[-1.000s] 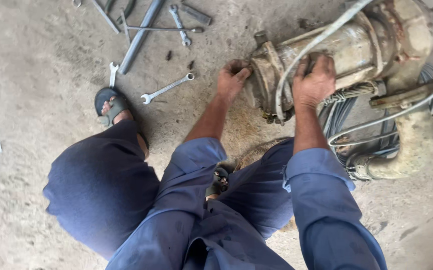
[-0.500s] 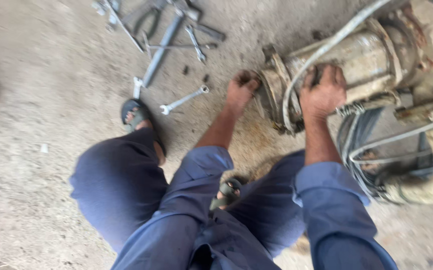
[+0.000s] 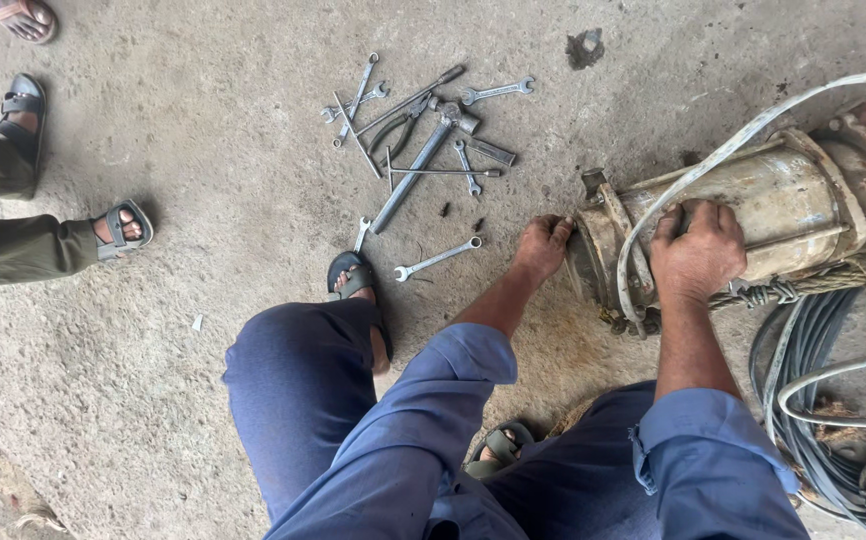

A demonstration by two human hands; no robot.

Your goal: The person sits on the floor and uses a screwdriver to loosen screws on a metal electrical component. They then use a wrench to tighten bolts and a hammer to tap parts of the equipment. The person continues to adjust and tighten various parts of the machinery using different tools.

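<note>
Fingers of right hand spread flat on rusty pump, w/ white cable just beside; left hand fingers curled on pump's end flange. Spanners lie well beyond left fingers.

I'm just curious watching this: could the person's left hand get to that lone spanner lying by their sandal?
Probably yes. The left hand rests on the end of the rusty pump, and only bare concrete floor lies between it and the spanner.
</note>
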